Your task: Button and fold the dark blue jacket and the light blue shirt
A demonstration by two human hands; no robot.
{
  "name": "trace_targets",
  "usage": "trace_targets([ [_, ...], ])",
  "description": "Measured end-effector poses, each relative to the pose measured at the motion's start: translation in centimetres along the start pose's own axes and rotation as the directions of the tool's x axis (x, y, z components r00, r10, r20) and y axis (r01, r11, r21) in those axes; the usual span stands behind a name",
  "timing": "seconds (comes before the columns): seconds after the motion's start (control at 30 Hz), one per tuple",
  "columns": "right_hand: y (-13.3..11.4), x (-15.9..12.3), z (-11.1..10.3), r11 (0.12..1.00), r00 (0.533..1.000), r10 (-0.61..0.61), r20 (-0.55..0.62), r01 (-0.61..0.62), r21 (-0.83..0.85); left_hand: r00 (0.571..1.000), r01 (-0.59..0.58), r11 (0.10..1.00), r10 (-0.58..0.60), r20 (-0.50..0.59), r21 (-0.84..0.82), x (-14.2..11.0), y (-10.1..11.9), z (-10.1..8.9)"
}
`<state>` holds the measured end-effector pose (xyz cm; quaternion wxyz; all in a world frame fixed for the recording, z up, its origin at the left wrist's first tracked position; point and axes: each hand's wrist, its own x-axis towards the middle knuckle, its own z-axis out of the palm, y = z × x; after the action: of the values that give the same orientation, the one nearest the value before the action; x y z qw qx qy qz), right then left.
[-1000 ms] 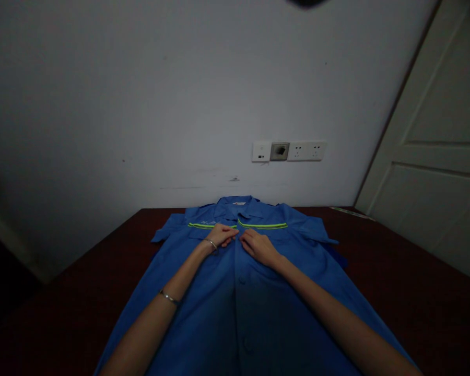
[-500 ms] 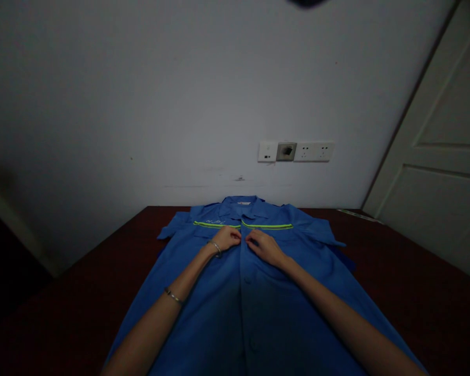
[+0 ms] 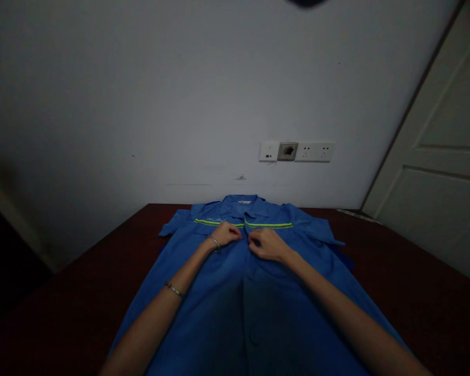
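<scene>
A blue short-sleeved work shirt point(image 3: 203, 292) with a yellow-green reflective stripe across the chest lies flat and face up on a dark red-brown table point(image 3: 415, 292), collar toward the wall. My left hand point(image 3: 227, 233) and my right hand point(image 3: 267, 244) meet at the shirt's front placket just below the stripe. Both have their fingers curled and pinched on the fabric edges at the placket. A thin bracelet sits on my left wrist and another on my left forearm.
A white wall rises behind the table with a row of sockets and a switch point(image 3: 296, 151). A white door point(image 3: 442, 172) stands at the right. The table's left edge drops into a dark area. A thin pale strip point(image 3: 358, 214) lies at the table's far right.
Both hands have closed in from lying looser on the chest to pinching the placket. The view has shifted slightly, so the shirt sits a little more to the right.
</scene>
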<state>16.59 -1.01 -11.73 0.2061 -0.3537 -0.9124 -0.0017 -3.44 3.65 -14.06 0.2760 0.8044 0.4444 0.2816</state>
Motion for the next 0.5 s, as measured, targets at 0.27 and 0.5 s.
trace_targets([
  [0.27, 0.4, -0.8, -1.2, 0.957, 0.993, 0.094, -0.076, -0.069, 0.28, 0.967, 0.194, 0.979, -0.179, 0.182, -0.067, -2.2, 5.1, -0.8],
  [0.5, -0.9, -3.5, -1.6, 0.926, 0.994, 0.084, -0.067, -0.053, 0.373, 0.844, 0.403, 0.903, -0.304, 0.442, -0.149, -6.3, 7.0, 2.2],
])
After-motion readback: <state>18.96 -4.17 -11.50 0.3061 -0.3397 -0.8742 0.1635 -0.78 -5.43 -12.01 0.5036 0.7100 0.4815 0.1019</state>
